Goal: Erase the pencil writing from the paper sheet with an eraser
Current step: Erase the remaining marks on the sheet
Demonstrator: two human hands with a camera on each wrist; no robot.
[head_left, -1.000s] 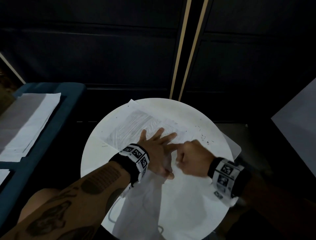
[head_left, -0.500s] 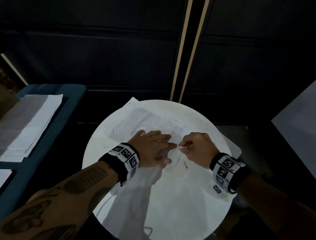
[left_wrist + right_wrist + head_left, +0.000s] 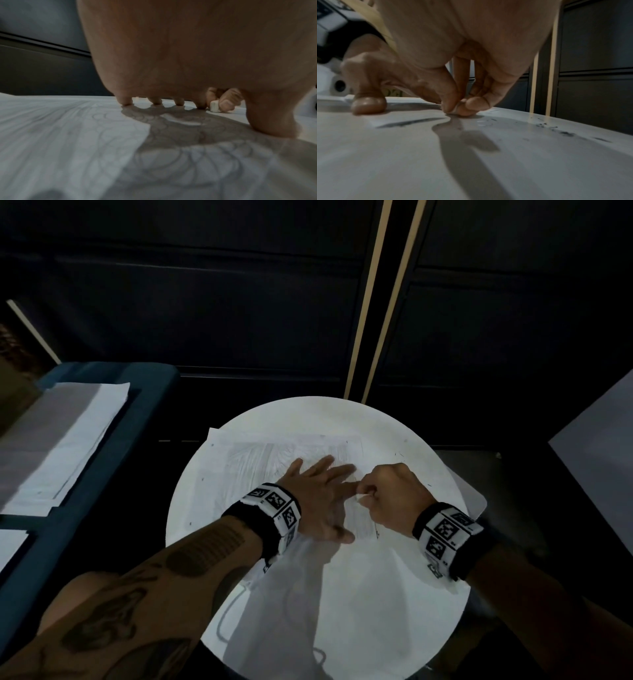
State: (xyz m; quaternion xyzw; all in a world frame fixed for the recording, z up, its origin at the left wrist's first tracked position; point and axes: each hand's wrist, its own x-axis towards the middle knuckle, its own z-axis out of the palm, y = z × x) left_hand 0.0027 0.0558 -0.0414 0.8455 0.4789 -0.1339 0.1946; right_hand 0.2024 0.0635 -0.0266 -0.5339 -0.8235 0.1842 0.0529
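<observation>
A white paper sheet [image 3: 253,463] with grey pencil scribbles lies on a round white table [image 3: 342,628]. My left hand [image 3: 322,487] lies flat on the sheet with fingers spread, pressing it down. Just to its right, my right hand [image 3: 368,496] pinches a small white eraser [image 3: 215,106] between thumb and fingers, its tip down on the paper. The left wrist view shows looping pencil lines on the paper sheet [image 3: 68,135] under the palm. In the right wrist view the eraser [image 3: 456,108] is mostly hidden by my fingertips.
Dark eraser crumbs [image 3: 565,133] lie scattered on the table at the right. A blue bench [image 3: 144,419] with a stack of papers [image 3: 58,440] stands at the left. Dark wall panels rise behind the table. A grey surface [image 3: 603,446] is at the right edge.
The sheet has been turned and lies straighter across the table. My left hand has shifted on it with fingers spread again. My right hand still pinches the eraser beside the left fingertips.
</observation>
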